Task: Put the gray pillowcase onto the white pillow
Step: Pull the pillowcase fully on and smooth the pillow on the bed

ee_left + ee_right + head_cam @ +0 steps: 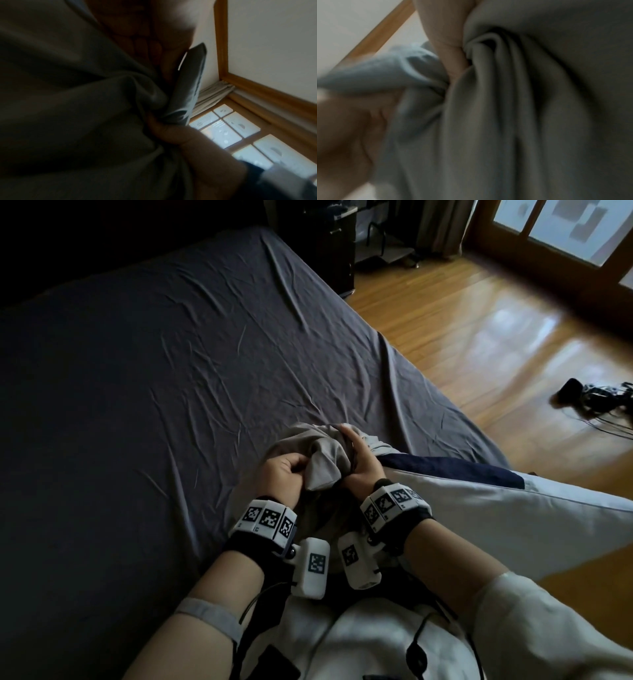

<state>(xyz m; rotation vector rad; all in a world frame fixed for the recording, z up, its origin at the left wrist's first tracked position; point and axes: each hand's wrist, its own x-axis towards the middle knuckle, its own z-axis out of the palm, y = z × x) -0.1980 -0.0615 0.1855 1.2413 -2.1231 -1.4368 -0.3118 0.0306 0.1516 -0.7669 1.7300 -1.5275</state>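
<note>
Pillowcase, gray, bunched at frame centre, is gripped by left hand & right hand; white pillow partly hidden, cut off at right.

The white pillow runs past the frame edge, its near end hidden.

a wrinkled dark sheet covers the bed beside a wooden floor.

We see both forearms reach in from the lower edge, wrists close together near the frame's middle. Our left hand is closed into a fist on the gray pillowcase, and our right hand grips it too, fingers curled.
</note>
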